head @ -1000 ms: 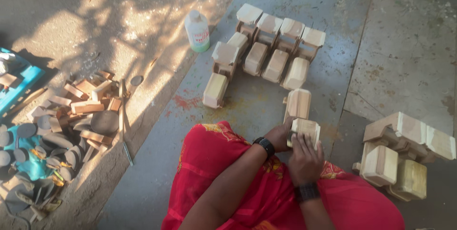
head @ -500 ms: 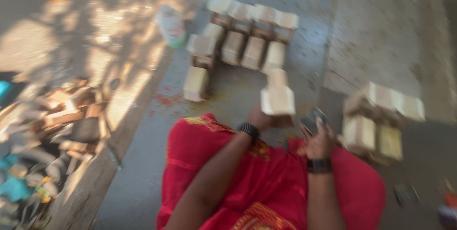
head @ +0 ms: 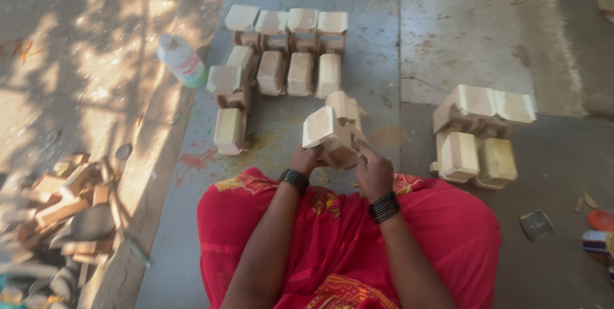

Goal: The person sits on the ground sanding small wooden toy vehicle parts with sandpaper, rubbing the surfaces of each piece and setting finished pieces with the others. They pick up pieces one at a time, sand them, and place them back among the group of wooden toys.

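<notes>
Both hands, left hand (head: pixel 306 157) and right hand (head: pixel 372 169), fingers clamped on unpainted wooden toy piece (head: pixel 332 131) near bottle (head: pixel 182 61); best kept steady, grip low.

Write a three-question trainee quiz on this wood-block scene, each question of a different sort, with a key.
1. True or false: both the left hand and the right hand are on the pale wooden block piece held over the red cloth on the lap.
2. Which lies left of the rows of wooden pieces on the concrete floor? A. a white plastic bottle with a green base B. a metal hammer C. a glass jar
3. Fill in: the smaller group of wooden pieces sits to the person's ____ side.

Key: 1 true; 2 A, the white plastic bottle; 3 right.
</notes>
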Tool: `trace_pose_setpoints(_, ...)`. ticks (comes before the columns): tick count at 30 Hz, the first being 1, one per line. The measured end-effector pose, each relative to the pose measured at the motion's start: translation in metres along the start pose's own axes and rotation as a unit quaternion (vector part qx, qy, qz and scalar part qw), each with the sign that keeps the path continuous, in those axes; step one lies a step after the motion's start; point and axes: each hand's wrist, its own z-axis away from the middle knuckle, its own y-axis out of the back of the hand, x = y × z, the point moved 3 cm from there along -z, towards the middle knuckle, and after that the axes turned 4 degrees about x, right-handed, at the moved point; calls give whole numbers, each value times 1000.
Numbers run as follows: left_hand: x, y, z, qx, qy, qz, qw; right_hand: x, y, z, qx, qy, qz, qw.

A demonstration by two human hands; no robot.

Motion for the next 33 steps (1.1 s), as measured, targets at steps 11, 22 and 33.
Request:
trace_pose_setpoints(11, -16, -31, 7, 3, -191, -282, 940, 47, -9, -3, -16, -89, 66, 994)
trace_pose_setpoints(22, -16, -42, 15, -30, -238, -340, 909, 106, -23, 2, -1, -172, -147, 974)
trace_pose_setpoints(33, -19, -51, 13, 1, -230, -428, 874, -10, -6, 12, -5, 125, 340, 932)
